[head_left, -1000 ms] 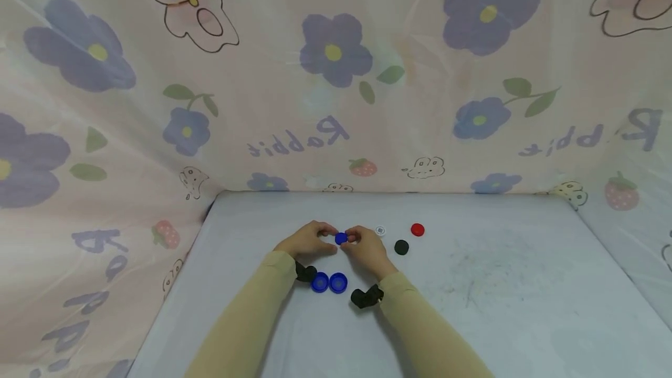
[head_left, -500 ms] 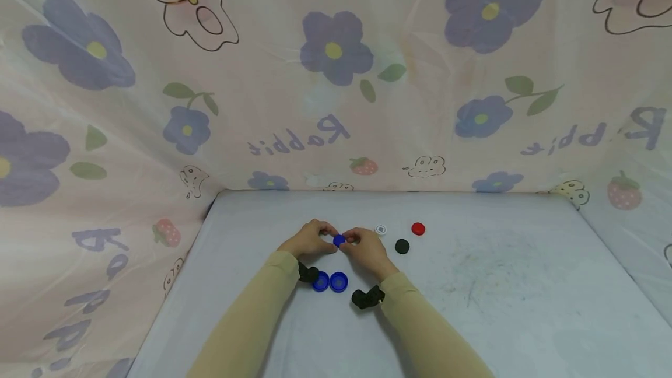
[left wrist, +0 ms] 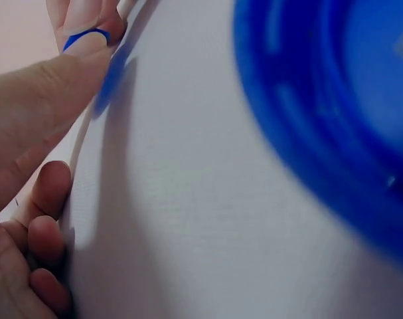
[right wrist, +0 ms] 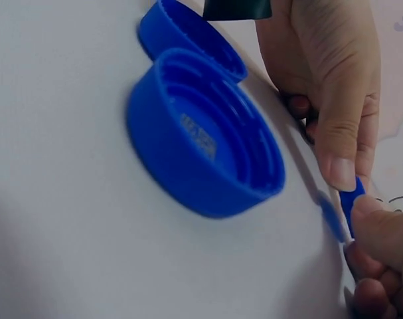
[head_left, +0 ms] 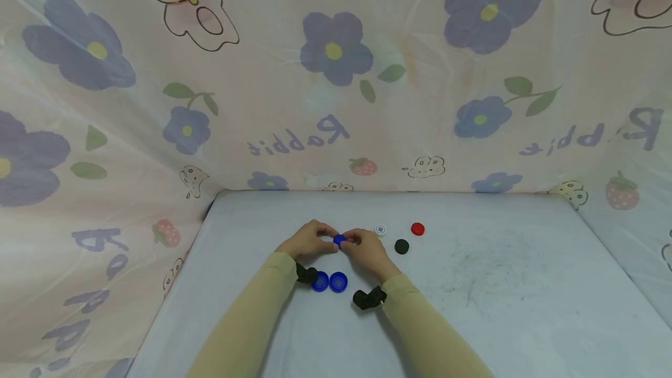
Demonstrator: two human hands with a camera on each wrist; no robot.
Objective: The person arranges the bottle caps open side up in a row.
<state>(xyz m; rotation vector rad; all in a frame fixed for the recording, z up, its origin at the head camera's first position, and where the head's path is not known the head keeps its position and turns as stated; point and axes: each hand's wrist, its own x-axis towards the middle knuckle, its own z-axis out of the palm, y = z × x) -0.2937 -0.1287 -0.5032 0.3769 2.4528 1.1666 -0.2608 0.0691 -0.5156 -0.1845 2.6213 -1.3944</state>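
Observation:
A small blue bottle cap [head_left: 339, 240] is pinched between both hands near the middle of the table. My left hand [head_left: 307, 241] holds its left side with thumb and forefinger; in the left wrist view the thumb covers most of the cap [left wrist: 88, 33]. From the right, my right hand [head_left: 367, 252] pinches it too, thumb tip over the near side. The right wrist view shows the cap [right wrist: 351, 199] on edge between the two thumbs, a bluish blur on the tabletop beneath it. Two larger blue caps [head_left: 338, 282] lie side by side nearer me, hollow side up.
Right of the hands lie a white cap [head_left: 380, 230], a black cap [head_left: 401, 247] and a red cap [head_left: 417, 228]. The white table [head_left: 525, 284] meets a flower-print curtain [head_left: 409, 98] at its back and sides. Black wrist cameras [head_left: 370, 298] hang near the larger blue caps.
The small blue cap has shifted slightly toward me and left. My left thumb has closed in on it, and the right fingers overlap it more. The other caps stay put.

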